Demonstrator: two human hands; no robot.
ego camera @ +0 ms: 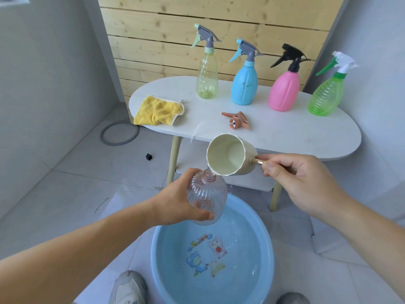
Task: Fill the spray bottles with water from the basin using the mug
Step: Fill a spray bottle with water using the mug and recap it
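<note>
Head view: left hand (175, 200) grips a clear ribbed pinkish bottle (207, 197), capless, above the blue basin's (266, 242) far rim. Right hand (300, 183) pinches the handle of a cream mug (230, 157), tipped at the bottle's neck. Four capped spray bottles (244, 84) line the counter's (285, 137) back edge.

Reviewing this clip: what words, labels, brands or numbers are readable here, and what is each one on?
Decal on the basin floor: a short arc of red print above the cartoon animals, too small and blurred to read.
Mug and clear bottle: no print visible.
Nothing else in view shows legible text.
</note>
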